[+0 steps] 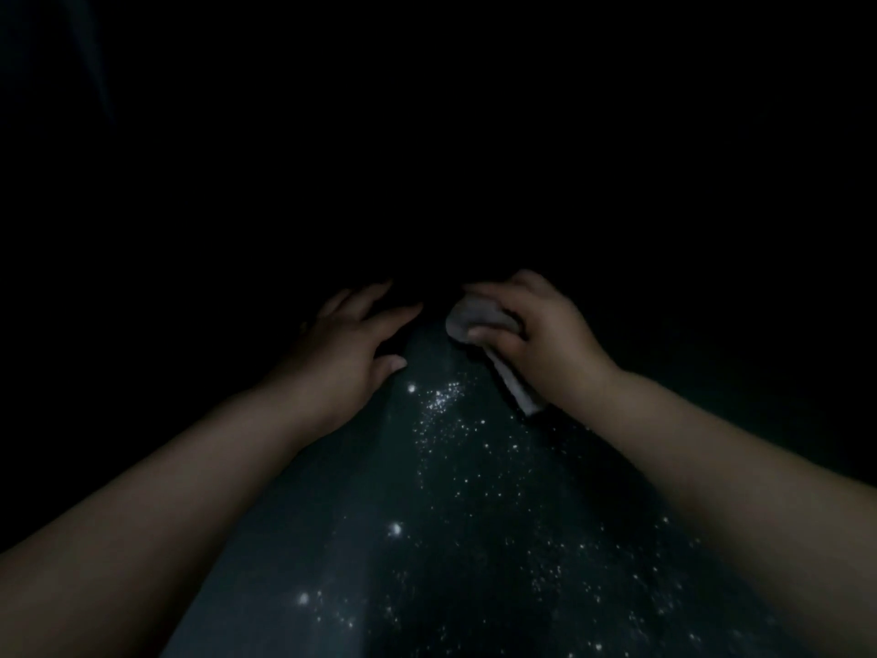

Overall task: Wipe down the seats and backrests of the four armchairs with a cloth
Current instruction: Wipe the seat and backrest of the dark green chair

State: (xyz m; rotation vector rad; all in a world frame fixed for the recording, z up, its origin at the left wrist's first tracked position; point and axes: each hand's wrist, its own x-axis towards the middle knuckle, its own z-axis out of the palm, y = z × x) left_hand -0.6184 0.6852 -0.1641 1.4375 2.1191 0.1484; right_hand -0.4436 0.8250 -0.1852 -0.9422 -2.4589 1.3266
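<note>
While darkness hides nearly everything past the arms, both forearms reach forward over a dark fabric [455, 515] flecked with bright glints. Right hand [545, 334] at one o'clock, fingers curled round a pale cloth [479, 320], one end trailing under the wrist. Left hand [351, 344] at eleven o'clock, fingers straight and spread, holding nothing. No armchair discernible.

— Any writing, label, brand or number to read here?
— None. The frame is nearly black, and the only bright marks, in the lower middle, are scattered sparkling specks, not letters or digits.
</note>
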